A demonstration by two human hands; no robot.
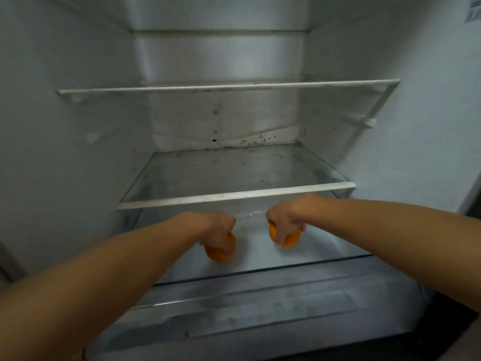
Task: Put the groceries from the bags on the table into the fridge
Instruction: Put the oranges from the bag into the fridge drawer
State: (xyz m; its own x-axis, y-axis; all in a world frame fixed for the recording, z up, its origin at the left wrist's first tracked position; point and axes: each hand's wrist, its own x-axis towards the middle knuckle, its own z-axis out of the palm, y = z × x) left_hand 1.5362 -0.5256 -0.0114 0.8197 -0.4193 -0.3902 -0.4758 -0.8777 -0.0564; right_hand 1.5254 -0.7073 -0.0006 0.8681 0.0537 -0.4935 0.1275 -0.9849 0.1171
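We see only part of the fridge [78, 126]: its white walls run off every edge of the frame, and the whole picture is soft and dim. At the bottom centre the clear drawer [260, 311] is blurred, and we cannot make out what, if anything, lies inside it. The forearms [104, 282] enter from the lower corners, cut off by the frame.

Each orange is partly covered. The left orange [218, 254], just left of centre, shows only its lower half under the left hand [217, 227], whose fingers are curled down over its top and clamped on it. The right orange [291, 240], just right of centre, shows in slices between the fingers of the right hand [285, 220], which are wrapped round it from above. We cannot tell whether either fruit touches the glass beneath it or hangs just above. A printed label [472, 9] in the upper right corner is clipped and unreadable.

Both hands reach in under the middle shelf [234, 196], whose white front rim crosses the centre of the frame right above the knuckles. Higher, the upper shelf [229, 86] spans the cavity. The oranges are over the lowest glass shelf [325, 261], near each other but apart, above the drawer.

The back wall [223, 121] and the middle shelf carry dark specks and smudges. A dark strip shows at the lower right beside the fridge; we cannot tell what it is.
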